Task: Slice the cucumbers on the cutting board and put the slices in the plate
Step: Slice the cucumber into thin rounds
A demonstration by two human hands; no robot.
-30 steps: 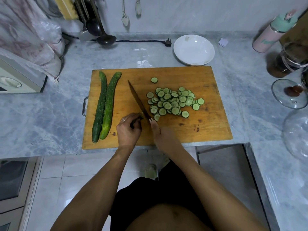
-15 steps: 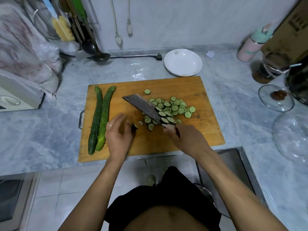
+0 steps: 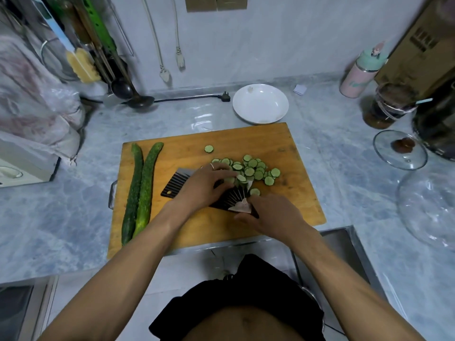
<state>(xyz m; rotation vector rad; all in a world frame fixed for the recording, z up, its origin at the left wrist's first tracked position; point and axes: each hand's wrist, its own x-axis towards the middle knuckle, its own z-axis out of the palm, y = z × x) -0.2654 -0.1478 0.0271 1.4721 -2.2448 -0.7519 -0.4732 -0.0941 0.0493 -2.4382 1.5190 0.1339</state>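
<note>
A wooden cutting board (image 3: 197, 227) lies on the counter. Two whole cucumbers (image 3: 140, 188) lie side by side along its left part. A pile of cucumber slices (image 3: 256, 169) sits right of centre, with one stray slice (image 3: 208, 148) further back. A dark cleaver (image 3: 176, 184) lies flat on the board, its blade under the pile's near edge. My right hand (image 3: 270, 215) grips its handle. My left hand (image 3: 206, 183) reaches across the blade, its fingers curved over slices at the pile. A white plate (image 3: 260, 103) stands behind the board, holding no slices.
A glass lid (image 3: 400, 150), dark jars (image 3: 386, 107) and a pink bottle (image 3: 357, 77) stand at the right. Ladles (image 3: 128, 89) hang at the back left beside a bagged appliance (image 3: 32, 114). A black cable with plug (image 3: 225, 96) lies behind the board. A metal sink edge (image 3: 349, 242) sits near right.
The cleaver went from cutting upright to lying flat at the slices. My left hand moved right from the board's near middle onto the pile over the blade. The view also shifted back.
</note>
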